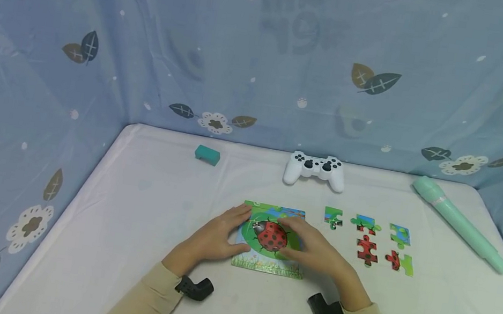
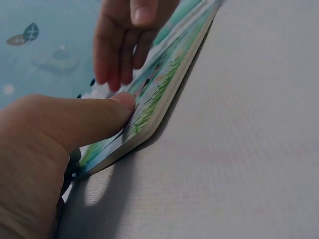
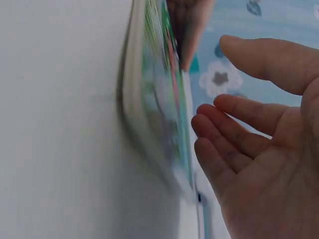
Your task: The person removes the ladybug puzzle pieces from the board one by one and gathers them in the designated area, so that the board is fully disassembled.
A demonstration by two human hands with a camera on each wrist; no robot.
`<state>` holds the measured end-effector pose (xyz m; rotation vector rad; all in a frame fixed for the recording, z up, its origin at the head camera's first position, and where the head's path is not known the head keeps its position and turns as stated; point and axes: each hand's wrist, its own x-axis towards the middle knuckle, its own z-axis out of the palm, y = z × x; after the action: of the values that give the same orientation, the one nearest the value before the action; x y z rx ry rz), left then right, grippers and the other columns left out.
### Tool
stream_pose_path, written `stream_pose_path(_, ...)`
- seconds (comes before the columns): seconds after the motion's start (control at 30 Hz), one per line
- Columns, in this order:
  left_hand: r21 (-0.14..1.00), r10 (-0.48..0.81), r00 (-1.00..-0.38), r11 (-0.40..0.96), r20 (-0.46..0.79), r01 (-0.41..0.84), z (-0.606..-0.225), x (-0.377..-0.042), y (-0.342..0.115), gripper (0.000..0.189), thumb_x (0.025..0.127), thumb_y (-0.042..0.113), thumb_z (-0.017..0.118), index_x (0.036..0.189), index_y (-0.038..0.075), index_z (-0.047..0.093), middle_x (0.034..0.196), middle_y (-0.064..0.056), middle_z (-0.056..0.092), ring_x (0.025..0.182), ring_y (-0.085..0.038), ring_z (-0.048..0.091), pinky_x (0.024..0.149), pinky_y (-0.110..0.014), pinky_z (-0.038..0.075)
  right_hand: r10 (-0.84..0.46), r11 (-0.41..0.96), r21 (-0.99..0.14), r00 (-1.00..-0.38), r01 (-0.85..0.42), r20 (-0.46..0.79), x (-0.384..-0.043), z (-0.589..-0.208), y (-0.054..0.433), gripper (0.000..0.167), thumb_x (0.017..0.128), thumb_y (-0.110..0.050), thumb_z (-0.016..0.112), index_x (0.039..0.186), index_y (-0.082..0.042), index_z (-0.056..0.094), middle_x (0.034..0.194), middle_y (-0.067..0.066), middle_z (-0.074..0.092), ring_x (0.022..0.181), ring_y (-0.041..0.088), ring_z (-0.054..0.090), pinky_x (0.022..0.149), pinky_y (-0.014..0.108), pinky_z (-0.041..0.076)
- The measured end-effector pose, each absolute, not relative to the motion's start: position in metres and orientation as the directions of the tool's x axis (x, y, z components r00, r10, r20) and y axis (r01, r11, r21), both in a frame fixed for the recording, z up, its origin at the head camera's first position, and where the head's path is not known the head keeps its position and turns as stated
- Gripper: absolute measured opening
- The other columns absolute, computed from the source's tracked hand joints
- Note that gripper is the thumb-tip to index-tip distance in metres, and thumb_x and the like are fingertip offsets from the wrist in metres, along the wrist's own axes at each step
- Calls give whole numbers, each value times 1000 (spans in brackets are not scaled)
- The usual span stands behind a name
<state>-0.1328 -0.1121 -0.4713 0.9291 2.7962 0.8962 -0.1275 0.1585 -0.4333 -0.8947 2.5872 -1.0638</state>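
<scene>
A ladybug puzzle board point(image 1: 264, 265) lies on the white table between the two hands, its thick pale edge showing in both wrist views. My left hand point(image 1: 220, 233) rests at the board's left side, fingers extended and the thumb point(image 2: 99, 119) over its face; whether the thumb presses on it cannot be told. Above the right part of the board, my right hand point(image 1: 318, 249) is held with loosely bent fingers point(image 3: 234, 134) and nothing in them. Right of the board lie several loose jigsaw pieces, among them a red one point(image 1: 366, 250) and a green one point(image 1: 333, 216).
A white game controller point(image 1: 315, 167) sits at the back of the table, with a teal block point(image 1: 207, 155) to its left. On the right lies a mint-green stick-shaped object point(image 1: 463, 226). Blue patterned cloth point(image 1: 265, 61) hangs behind the table and at its sides.
</scene>
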Motion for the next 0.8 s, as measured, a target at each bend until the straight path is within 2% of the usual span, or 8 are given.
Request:
stream_pose_path(0.17,521,578,-804,647,141,557,-472,-134,-113,81,84,47,67,144,2,37,154,-8,31,143,-23,27,117,-39,26,-639,527,-704,-768,-477,42,-134,-437,136,56,87,-21,68,135,-1,47,131,11,54,116,25,52,98,46,47)
stream_pose_path(0.33,494,589,-795,653,145,574,-473,-134,-113,80,85,48,64,144,1,37,154,-8,32,143,-23,27,117,-39,27,-629,527,-700,-775,-483,61,-138,-445,125,53,87,-19,68,134,-3,49,128,10,54,111,22,53,93,41,49)
stream_pose_path(0.57,492,590,-795,656,138,572,-472,-133,-112,79,86,49,64,143,1,39,153,-7,32,143,-22,26,116,-40,29,-613,535,-670,-782,-514,110,-136,-456,120,43,87,-16,68,126,-4,56,127,10,51,113,24,52,94,42,49)
stream_pose_path(0.8,494,581,-803,664,131,561,-471,-133,-112,78,85,49,65,142,1,41,153,-7,33,143,-23,27,115,-42,31,-579,541,-683,-806,-491,121,-134,-459,116,41,84,-14,71,121,-5,57,127,8,50,115,23,50,97,44,47)
